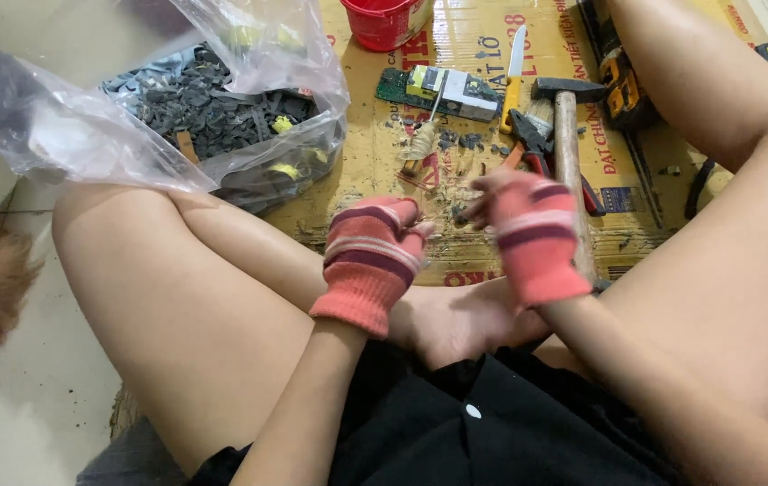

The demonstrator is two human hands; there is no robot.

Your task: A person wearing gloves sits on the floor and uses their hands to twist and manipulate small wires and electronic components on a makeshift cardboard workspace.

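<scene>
Small dark part (458,212) sat between both gloved hands above the cardboard (357,171) | left hand (373,261) clenched beside it | right hand (528,232) pinched it, blurred | hammer (567,135), pliers (528,144), circuit board (442,90) lay just beyond.

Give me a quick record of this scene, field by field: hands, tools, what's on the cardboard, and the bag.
left hand: red striped fingerless glove, fingers curled, held item too small to tell
right hand: matching glove, close beside the left, grip unclear
hammer: lying on cardboard by right hand
pliers: red-handled, left of hammer
knife: yellow handle, lying flat
circuit board: green, with parts
cardboard sheet: littered with small scraps
plastic bag: clear, full of dark pieces
red bucket: at top edge
</scene>
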